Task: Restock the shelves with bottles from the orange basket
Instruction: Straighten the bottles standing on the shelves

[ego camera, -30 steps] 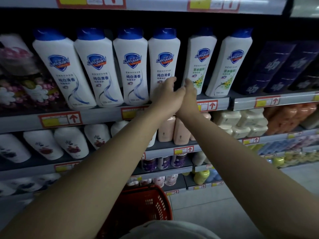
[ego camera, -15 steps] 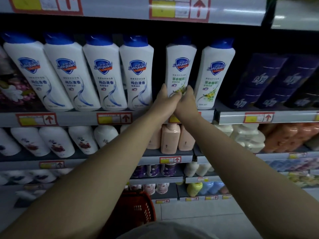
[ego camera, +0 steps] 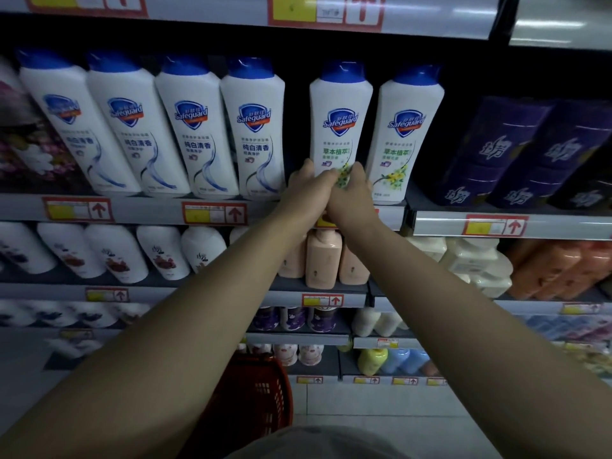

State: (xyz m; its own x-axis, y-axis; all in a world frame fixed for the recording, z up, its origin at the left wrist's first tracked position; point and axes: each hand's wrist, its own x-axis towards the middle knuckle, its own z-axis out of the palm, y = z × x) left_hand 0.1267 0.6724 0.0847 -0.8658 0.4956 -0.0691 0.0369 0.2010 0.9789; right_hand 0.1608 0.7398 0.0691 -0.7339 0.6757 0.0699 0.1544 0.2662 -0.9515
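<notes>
Bottle: white plastic bottle with blue cap and green print (ego camera: 341, 127), upright on the grey metal shelf (ego camera: 149, 208).
Left hand (ego camera: 306, 185): fingers curled round the bottle's lower left edge.
Right hand (ego camera: 352, 193): blurred; seems to clasp its lower front.
Basket: orange plastic mesh basket (ego camera: 255, 395), low down, under the left forearm.
</notes>
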